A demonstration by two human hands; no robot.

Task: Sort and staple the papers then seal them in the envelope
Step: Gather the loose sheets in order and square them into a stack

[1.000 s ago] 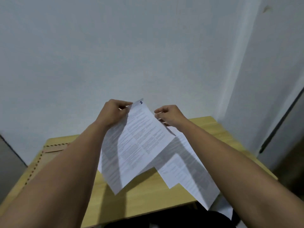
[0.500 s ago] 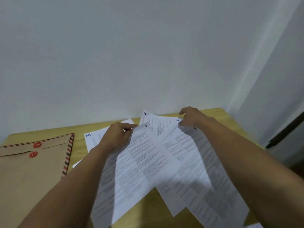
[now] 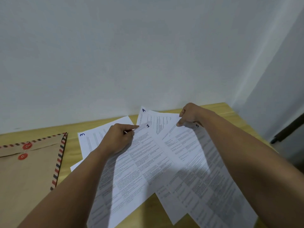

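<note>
Your left hand (image 3: 117, 139) has its grip pinched on the top corner of the sheet marked 1 (image 3: 139, 163), thumb and forefinger closed on the paper just beside the handwritten number. That sheet slants down toward the desk's near edge and lies over the others. Your right hand (image 3: 190, 115) pinches the top corner of another sheet (image 3: 181, 143), whose number is hidden under your fingers; it lies partly under the sheet marked 1 and over the sheet marked 5 (image 3: 212, 175), which runs along under your right forearm toward the near right corner of the desk (image 3: 74, 155).

The sheet marked 4 (image 3: 153, 120) pokes out beyond both hands, close to the far edge by the wall (image 3: 131, 55). The sheet marked 3 (image 3: 92, 139) lies flat to the left of your left hand, partly covered by your wrist and the sheet marked 1.

The envelope (image 3: 28, 175) lies flat at the left side of the desk, well apart from the fanned papers: brown, with a red and dark striped border and two red string-tie discs near its flap. All the sheets carry small printed text, too fine to read.
</note>
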